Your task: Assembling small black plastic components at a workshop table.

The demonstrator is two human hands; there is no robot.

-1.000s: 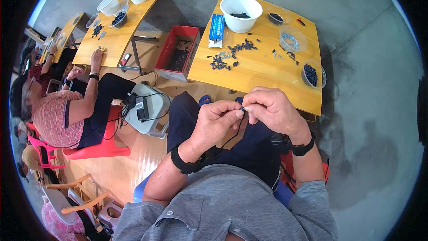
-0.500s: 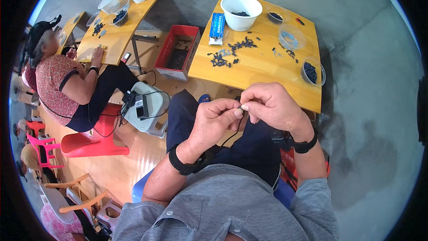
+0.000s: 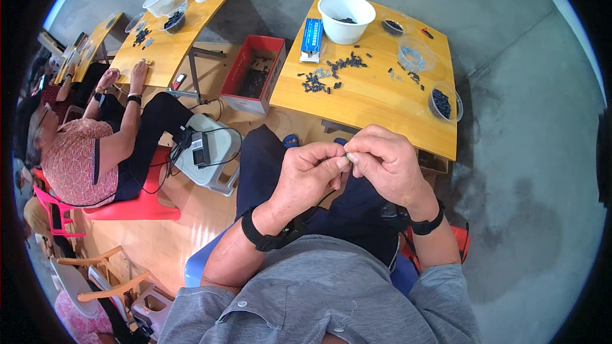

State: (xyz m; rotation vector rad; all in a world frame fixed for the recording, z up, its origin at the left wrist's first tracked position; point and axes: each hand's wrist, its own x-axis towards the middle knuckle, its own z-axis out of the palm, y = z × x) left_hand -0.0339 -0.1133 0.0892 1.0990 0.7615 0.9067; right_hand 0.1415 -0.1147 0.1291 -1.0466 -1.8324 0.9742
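Lowered slightly, the right hand (image 3: 391,167) is pinching a tiny dark piece (image 3: 346,155) with the left hand (image 3: 306,177), shallow fingertip contact probably risking slippage.

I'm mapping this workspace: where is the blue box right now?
In the head view, the blue box sits near the left edge of the right-hand table, immediately left of its large white bowl.

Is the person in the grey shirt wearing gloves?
No, the left hand and the right hand both show bare skin, with a black band round each wrist.
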